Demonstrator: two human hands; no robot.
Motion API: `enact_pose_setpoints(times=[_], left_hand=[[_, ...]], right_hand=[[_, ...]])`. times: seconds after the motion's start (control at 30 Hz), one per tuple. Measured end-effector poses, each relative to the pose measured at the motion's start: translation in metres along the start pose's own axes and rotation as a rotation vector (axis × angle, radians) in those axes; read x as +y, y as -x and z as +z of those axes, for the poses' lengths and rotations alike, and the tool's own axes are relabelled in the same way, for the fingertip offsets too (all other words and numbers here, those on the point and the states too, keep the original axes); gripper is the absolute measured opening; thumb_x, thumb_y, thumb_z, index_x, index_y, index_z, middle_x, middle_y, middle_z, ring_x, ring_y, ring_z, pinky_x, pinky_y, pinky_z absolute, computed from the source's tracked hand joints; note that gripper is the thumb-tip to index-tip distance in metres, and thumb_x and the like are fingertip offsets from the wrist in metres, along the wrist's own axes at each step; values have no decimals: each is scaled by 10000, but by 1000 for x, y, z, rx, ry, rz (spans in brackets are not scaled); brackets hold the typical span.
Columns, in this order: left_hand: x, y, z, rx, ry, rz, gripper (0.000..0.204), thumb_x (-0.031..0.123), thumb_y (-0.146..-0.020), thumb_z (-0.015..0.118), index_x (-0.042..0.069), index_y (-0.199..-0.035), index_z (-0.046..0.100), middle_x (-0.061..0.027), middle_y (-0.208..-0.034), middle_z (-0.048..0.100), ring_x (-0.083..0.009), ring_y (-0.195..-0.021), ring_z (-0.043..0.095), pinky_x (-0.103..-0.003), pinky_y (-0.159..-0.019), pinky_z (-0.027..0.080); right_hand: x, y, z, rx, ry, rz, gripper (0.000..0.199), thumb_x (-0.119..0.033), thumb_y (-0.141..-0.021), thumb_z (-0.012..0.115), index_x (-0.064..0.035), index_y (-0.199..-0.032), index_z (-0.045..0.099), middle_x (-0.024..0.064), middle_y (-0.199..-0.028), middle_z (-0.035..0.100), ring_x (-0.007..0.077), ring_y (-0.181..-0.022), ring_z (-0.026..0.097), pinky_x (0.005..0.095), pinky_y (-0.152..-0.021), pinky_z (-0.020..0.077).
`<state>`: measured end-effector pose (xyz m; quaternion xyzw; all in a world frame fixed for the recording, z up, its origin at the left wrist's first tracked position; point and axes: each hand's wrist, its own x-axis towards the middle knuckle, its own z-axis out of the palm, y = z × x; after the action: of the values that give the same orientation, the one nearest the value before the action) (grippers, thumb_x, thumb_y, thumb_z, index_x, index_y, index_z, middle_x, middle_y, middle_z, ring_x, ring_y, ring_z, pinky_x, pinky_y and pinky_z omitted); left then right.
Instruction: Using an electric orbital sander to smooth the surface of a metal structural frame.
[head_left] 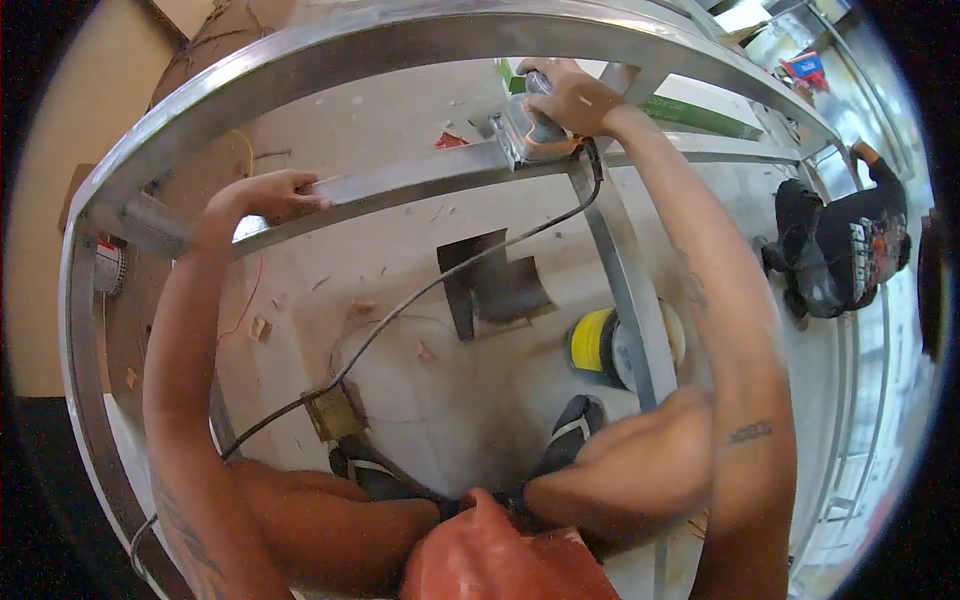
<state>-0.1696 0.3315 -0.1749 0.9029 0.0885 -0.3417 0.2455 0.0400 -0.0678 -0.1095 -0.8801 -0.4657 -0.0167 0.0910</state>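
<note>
My right hand (574, 98) is closed over the top of an orange and grey electric sheet sander (530, 132). The sander rests on a silver metal crossbar (415, 178), close to where an upright joins it. From its back a black power cord (470, 262) runs down to the lower left, passing below my left forearm. Further left, my left hand (277, 196) grips the same crossbar, its fingers curled over the bar's edge. The bar belongs to a large frame of square metal tube (300, 62) that surrounds me.
On the floor lie dark sheet pieces (490, 285), a spool with a yellow band (597, 345), a small block (335, 415) and scattered scraps. A green-edged board (700, 115) lies beyond the crossbar. Another person (850, 240) crouches at the right beside more metal framing.
</note>
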Motion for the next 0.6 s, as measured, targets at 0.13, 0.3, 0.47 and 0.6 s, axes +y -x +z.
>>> enact_pose_setpoints(times=[0.13, 0.3, 0.47, 0.6], left_hand=[[-34, 14, -7, -7, 67, -63, 643, 657, -895, 660, 86, -1187, 706, -58, -986, 714, -160, -883, 638, -338, -741, 511], [-75, 19, -16, 8, 131, -23, 576, 633, -911, 662, 103, -1122, 736, -10, -910, 701, -122, -814, 618, -320, -706, 502], [-60, 26, -13, 5, 141, -116, 593, 639, -919, 646, 133, -1218, 723, -9, -974, 719, -114, -813, 612, -320, -692, 507], [-53, 25, -9, 38, 53, -143, 658, 693, -921, 592, 133, -1246, 709, -24, -1001, 711, -156, -869, 616, -345, -748, 508]], right_hand=[[-31, -5, 8, -56, 3, 196, 608, -404, -915, 610, -83, -1417, 489, 321, -1293, 554, 465, -1257, 518, 460, -1072, 452], [-78, -41, 40, -192, 16, 219, 576, -384, -929, 601, -153, -1442, 478, 284, -1334, 525, 441, -1164, 596, 472, -1020, 498], [-139, -32, 18, -228, -322, 77, 561, -364, -923, 610, -178, -1441, 499, 212, -1195, 597, 338, -866, 682, 440, -737, 572], [-139, -23, 1, -274, -135, -95, 580, -320, -887, 638, -221, -1442, 503, 225, -1257, 519, 391, -1131, 610, 457, -985, 508]])
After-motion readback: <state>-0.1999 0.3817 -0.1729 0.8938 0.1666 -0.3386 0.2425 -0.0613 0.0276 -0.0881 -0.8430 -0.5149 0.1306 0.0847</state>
